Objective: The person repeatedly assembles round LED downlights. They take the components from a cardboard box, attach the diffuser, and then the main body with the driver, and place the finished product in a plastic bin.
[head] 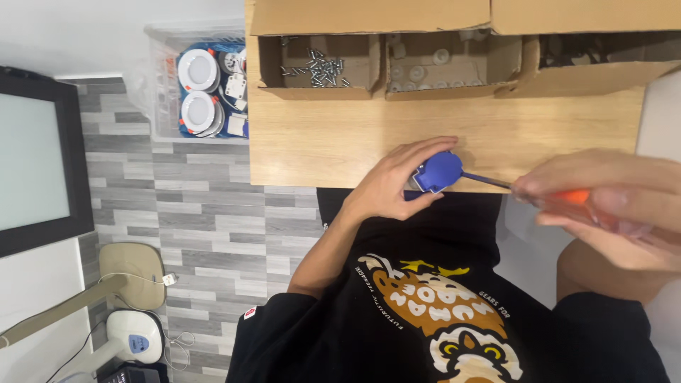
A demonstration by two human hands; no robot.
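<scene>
My left hand (386, 186) is shut around a small blue plastic part (440, 170) at the near edge of the wooden table (333, 138). My right hand (603, 209) grips a screwdriver by its orange handle (576, 196). Its dark shaft (486, 180) runs left, and the tip meets the blue part's right side. Both hands hover just above my black printed shirt, in front of the table edge.
Three open cardboard boxes line the table's far side: one with loose screws (317, 67), one with pale round parts (425, 71), one shadowed (596, 64). A clear bin of round white fittings (198, 92) stands left of the table. A black-framed panel (35, 163) sits at far left.
</scene>
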